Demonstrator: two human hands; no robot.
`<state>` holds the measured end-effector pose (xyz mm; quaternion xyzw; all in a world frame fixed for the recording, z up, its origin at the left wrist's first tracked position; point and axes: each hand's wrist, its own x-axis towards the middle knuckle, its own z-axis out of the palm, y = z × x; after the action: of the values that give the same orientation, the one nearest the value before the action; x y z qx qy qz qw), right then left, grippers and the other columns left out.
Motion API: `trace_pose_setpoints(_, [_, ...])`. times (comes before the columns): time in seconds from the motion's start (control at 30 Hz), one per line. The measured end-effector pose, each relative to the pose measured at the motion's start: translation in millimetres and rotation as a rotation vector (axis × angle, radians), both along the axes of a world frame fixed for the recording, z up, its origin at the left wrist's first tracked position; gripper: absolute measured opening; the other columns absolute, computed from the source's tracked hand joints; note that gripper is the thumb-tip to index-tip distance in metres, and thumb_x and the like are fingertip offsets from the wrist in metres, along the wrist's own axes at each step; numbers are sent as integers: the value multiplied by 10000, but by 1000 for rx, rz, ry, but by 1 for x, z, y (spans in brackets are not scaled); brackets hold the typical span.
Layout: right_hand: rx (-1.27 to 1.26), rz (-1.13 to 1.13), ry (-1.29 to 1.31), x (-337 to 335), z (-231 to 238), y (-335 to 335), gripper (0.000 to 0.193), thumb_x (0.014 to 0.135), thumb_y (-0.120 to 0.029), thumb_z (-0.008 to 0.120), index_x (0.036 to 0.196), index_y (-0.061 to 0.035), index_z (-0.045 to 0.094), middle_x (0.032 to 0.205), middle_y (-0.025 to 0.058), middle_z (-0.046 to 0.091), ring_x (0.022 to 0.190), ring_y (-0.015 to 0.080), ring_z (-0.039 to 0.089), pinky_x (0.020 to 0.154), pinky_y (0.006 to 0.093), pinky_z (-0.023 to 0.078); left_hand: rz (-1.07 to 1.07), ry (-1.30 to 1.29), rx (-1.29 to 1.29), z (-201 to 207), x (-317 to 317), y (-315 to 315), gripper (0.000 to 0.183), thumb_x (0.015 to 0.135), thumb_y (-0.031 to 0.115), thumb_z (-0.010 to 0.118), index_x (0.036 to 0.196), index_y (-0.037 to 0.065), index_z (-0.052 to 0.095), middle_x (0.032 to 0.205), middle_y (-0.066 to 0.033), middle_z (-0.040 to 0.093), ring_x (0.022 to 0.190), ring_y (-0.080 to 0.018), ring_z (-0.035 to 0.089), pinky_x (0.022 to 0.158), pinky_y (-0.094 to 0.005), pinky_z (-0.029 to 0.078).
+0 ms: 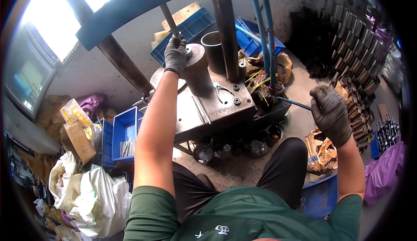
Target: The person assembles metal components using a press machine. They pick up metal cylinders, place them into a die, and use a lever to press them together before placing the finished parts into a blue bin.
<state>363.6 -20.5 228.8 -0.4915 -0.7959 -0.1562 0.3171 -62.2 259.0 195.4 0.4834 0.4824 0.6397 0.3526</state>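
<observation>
Head view: the metal rod (pixel 169 18) points downward, its long axis leaning slightly right, from the blue crossbeam (pixel 130 7) to near the top of the steel cylinder (pixel 197 73); the left hand (pixel 174 55) curls snugly round its lower end. Blue lever (pixel 295 103) extends rightward, slightly toward the person, its end inside the tightly closed right hand (pixel 331 111)

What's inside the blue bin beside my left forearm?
The blue bin holds slim silvery rods at its near end; your left forearm hides whatever is at its near right corner.
</observation>
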Motion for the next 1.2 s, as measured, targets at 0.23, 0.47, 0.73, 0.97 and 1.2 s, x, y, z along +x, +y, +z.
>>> trace_pose_setpoints(0.23, [267,141,172,3,44,113,267,925,-73,688,1180,5,696,1039,176,716,949,324,704,866,370,564,-56,7,-4,2,0,0,66,1058,124,594,1087,84,637,880,-4,624,775,-104,603,618,-282,566])
trace_pose_setpoints(0.47, [-35,30,49,11,20,62,381,922,-119,680,1285,-8,658,1083,209,714,991,358,701,888,412,565,-56,-3,24,5,0,-10,103,1049,130,616,1121,61,641,890,-1,611,766,-108,592,629,-288,573])
trace_pose_setpoints(0.73, [-706,71,-255,39,-74,-81,167,824,-220,678,838,-54,689,720,186,658,712,390,672,667,509,534,-34,30,33,4,1,-6,134,1023,125,655,1134,52,671,906,2,632,784,-108,607,612,-288,594])
trace_pose_setpoints(0.97, [-705,9,-247,26,-75,-82,209,838,-256,674,798,-51,670,716,183,660,710,395,671,670,511,532,-27,89,66,-3,-6,1,131,1026,126,654,1092,17,686,888,-8,666,791,-100,608,727,-263,547])
trace_pose_setpoints(1.2, [-567,97,-106,32,-58,-68,239,836,-195,676,1001,-31,727,892,198,709,788,386,694,747,484,555,-60,31,25,-5,-3,3,130,1026,128,655,1087,18,691,888,-9,667,791,-102,611,719,-269,549])
